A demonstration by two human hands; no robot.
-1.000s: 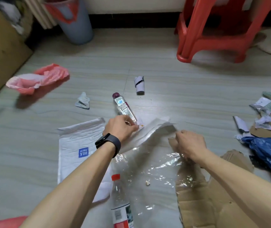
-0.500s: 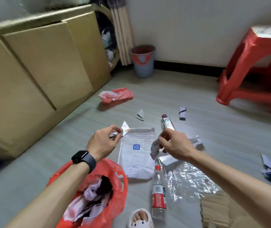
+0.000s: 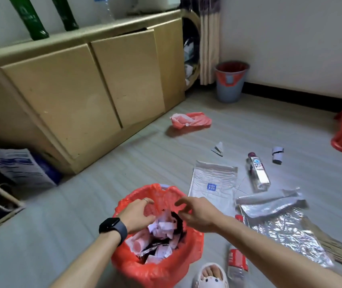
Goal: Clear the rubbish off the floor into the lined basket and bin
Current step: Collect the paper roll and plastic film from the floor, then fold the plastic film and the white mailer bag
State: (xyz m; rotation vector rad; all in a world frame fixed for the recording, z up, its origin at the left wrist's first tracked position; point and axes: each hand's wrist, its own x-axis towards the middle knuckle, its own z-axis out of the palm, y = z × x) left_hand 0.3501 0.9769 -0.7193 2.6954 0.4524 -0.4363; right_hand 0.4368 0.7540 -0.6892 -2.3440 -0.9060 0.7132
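1. The lined basket (image 3: 155, 269), with its red plastic liner, stands at 6 o'clock in the view, right in front of the person. It already holds a good heap of crumpled white paper and dark wrappers.
2. Both hands hang over its mouth. The left hand (image 3: 136, 215), with a watch at the wrist, has loosely bent fingers with nothing visible in them. The right hand (image 3: 195, 215) has its fingers spread and is empty. This looks like the moment just after a drop.
3. A good deal is left on the floor (image 3: 82, 225). From the basket:
   - at 1 o'clock, close by, a white padded mailer (image 3: 212, 183);
   - at 2 o'clock, a clear bottle with a dark cap (image 3: 258, 175), and beyond it a small rolled paper (image 3: 277, 155);
   - at 3 o'clock, a crinkled silver foil sheet (image 3: 280, 225) lying on torn cardboard (image 3: 332, 248);
   - just beside the basket at 4 o'clock, a red-labelled bottle (image 3: 236, 260);
   - farther off at 1 o'clock, a paper scrap (image 3: 217, 149);
   - at 12 o'clock, well away, a red plastic bag (image 3: 190, 120).
4. The bin (image 3: 230, 84), blue-grey with a red liner, stands in the far corner at 1 o'clock. What it holds cannot be seen.
5. My judgement is that the job is partly done. Small scraps are in the basket, while the bottles, mailer, foil sheet, cardboard and red plastic bag remain.
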